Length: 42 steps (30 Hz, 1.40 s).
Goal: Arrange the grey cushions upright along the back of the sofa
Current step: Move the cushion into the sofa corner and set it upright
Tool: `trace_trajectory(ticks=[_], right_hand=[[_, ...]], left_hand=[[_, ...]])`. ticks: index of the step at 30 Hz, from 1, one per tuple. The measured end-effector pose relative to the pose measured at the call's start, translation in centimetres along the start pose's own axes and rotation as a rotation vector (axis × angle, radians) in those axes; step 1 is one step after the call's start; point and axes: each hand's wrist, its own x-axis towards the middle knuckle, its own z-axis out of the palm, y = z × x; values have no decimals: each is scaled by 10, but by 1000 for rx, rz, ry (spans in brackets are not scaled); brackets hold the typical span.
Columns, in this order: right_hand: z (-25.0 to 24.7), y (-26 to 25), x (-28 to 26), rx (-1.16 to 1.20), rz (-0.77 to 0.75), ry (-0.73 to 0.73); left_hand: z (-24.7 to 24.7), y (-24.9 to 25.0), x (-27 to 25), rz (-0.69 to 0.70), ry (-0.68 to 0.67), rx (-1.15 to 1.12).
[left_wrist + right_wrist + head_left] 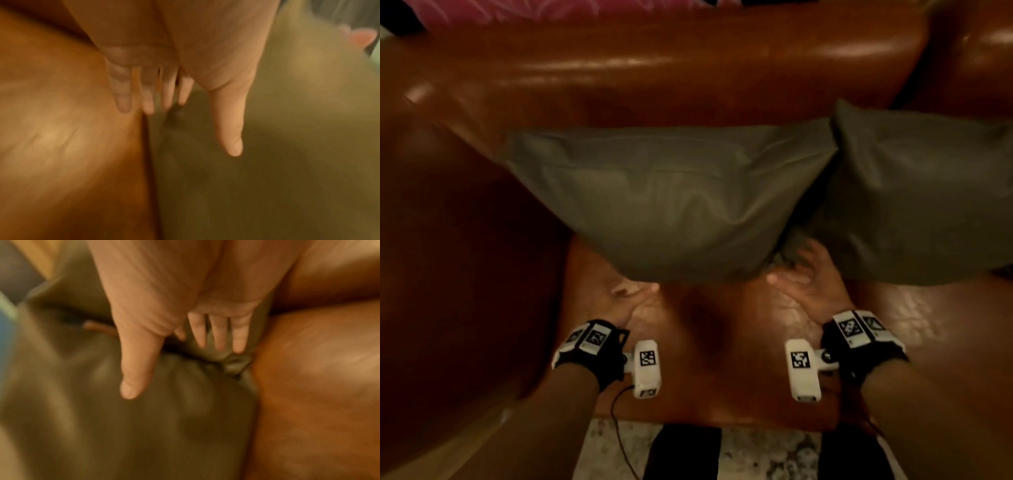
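Two grey cushions lean upright against the back of a brown leather sofa (654, 78): the left cushion (671, 198) and the right cushion (914, 198), which touch at their upper corners. My left hand (635, 298) is at the left cushion's bottom edge, its straight fingers reaching under it. My right hand (804, 277) is at the same cushion's lower right corner with its fingers spread. The left wrist view shows the left hand (191, 128) flat between the leather (61, 129) and the cushion (267, 146). The right wrist view shows the right hand (174, 369) against the crumpled cushion corner (232, 363).
The sofa's padded arm (448, 240) rises at the left. Bare seat leather (705, 342) lies in front of the cushions. Pink fabric (500, 10) shows behind the sofa back. Below are a patterned floor (756, 455) and my dark legs (681, 452).
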Motion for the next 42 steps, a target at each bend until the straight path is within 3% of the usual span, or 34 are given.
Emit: trace_trajectory(ticks=[2,6,11,16,20,26,30,36,42], right_hand=[[27,-21,7,12,-101,15],[50,-47,23,-161,-212,80],[65,-58,36,-234,-280,165],[90,-49,29,-217,-293,95],[138,-59,23,-122,-296,34],[212,-63,41,-97,-200,-40],[205,-67,40,-41,-221,-16],[193,-70,-5,21,-316,72],[213,-97,18,-68,-366,91]], left_hand=[[-29,17,19,141,38,-11],[-50,46,54,385,-81,-31],[-49,57,75,435,-91,-20],[-70,57,74,552,-110,-43],[-116,61,91,612,-27,-45],[-157,45,132,579,39,-4],[-152,38,140,536,18,-51],[-156,32,130,578,17,-100],[-138,36,127,551,21,-132]])
